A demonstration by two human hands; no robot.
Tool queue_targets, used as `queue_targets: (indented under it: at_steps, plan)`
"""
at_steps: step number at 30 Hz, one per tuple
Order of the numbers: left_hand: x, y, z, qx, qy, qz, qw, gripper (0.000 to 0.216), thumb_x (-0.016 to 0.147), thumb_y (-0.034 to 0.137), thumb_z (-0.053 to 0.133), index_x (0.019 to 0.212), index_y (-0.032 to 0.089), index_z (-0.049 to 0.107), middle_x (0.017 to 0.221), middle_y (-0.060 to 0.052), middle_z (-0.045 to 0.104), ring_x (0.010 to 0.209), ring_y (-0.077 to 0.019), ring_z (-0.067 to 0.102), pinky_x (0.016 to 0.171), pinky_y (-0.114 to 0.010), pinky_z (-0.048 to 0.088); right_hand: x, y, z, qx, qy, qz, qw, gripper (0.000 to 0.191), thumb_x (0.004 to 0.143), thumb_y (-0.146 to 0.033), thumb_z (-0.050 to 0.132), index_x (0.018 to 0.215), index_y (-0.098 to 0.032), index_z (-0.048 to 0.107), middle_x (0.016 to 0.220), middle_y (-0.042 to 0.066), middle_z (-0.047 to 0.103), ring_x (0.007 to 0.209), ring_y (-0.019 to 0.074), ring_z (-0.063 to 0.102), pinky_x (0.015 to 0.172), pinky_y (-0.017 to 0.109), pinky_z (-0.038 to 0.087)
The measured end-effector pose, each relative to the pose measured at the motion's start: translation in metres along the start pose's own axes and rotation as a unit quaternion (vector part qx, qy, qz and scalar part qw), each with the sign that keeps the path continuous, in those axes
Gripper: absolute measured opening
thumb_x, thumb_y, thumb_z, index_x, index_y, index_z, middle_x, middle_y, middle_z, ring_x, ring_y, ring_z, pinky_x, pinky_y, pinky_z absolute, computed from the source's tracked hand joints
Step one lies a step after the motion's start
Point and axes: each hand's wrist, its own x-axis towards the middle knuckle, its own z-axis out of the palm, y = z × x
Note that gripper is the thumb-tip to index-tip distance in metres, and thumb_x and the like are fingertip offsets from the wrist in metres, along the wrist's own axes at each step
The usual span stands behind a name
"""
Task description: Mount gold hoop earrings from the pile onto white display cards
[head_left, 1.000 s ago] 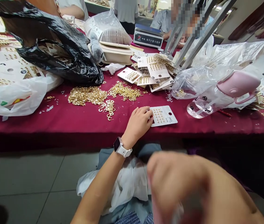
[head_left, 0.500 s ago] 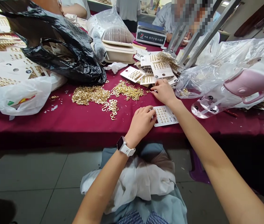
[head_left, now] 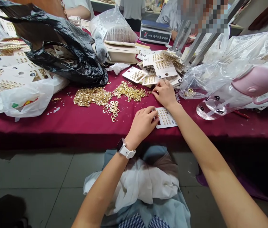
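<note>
A white jewellery card (head_left: 166,117) with rows of small gold studs lies near the table's front edge. My left hand (head_left: 144,123), wearing a white-strapped watch (head_left: 125,148), has its fingers curled on the card's left end. Behind the card, my right hand (head_left: 165,95) is low over the cloth with bent fingers, its tips beside a few tiny gold bits at the end of a pile of gold hooks (head_left: 130,92). What those fingertips pinch, if anything, is too small to make out. Farther left are a heap of small gold pieces (head_left: 91,96) and a cluster of gold rings (head_left: 112,108).
Stacked jewellery cards (head_left: 163,67) rise just behind my right hand. A pink-lidded water bottle (head_left: 240,91) and clear plastic bags (head_left: 206,79) stand right. A black plastic bag (head_left: 65,47) is at left, a digital scale (head_left: 155,32) at the back. Another person sits across the table.
The view has shifted slightly. My right hand has moved a little left beside the gold bits, fingers still bent. My left hand stays on the card's end.
</note>
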Motion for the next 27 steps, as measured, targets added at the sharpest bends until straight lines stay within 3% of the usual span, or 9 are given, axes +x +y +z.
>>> queue_targets:
  at_steps: [4,7,16,27]
  plan:
    - [0.000,0.000,0.000,0.006,0.003,0.004,1.000,0.010,0.091,0.023,0.052,0.089,0.020,0.061,0.126,-0.002,0.058,0.112,-0.0197,0.056,0.099,-0.036,0.042,-0.004,0.004,-0.004,0.071,0.013,0.023,0.997,0.025,0.087,-0.028,0.047,0.080,-0.020,0.069,0.091,0.012,0.061,0.095,0.0325,0.054,0.090,0.055,0.045]
    - [0.000,0.000,0.000,0.003,0.004,0.006,1.000,0.010,0.090,0.022,0.052,0.087,0.020,0.061,0.125,-0.002,0.059,0.112,-0.0197,0.056,0.100,-0.037,0.042,-0.008,0.007,-0.006,0.102,-0.013,0.036,0.994,0.022,0.085,-0.027,0.050,0.082,-0.020,0.070,0.090,0.010,0.062,0.096,0.0311,0.055,0.096,0.053,0.042]
    - [0.001,0.000,0.000,-0.005,0.003,0.002,1.000,0.010,0.090,0.022,0.054,0.085,0.019,0.062,0.127,-0.002,0.059,0.113,-0.0192,0.057,0.101,-0.037,0.042,-0.012,0.005,-0.007,0.073,-0.051,0.030,0.996,0.026,0.089,-0.029,0.049,0.087,-0.020,0.073,0.095,0.010,0.063,0.098,0.0292,0.053,0.095,0.049,0.042]
    - [0.000,0.000,0.000,0.007,0.000,0.004,1.000,0.012,0.090,0.022,0.052,0.085,0.019,0.062,0.128,-0.002,0.058,0.113,-0.0199,0.057,0.101,-0.037,0.042,-0.014,0.009,-0.008,0.117,-0.034,0.037,0.992,0.029,0.089,-0.028,0.047,0.090,-0.023,0.075,0.092,0.010,0.067,0.098,0.0299,0.054,0.092,0.052,0.042]
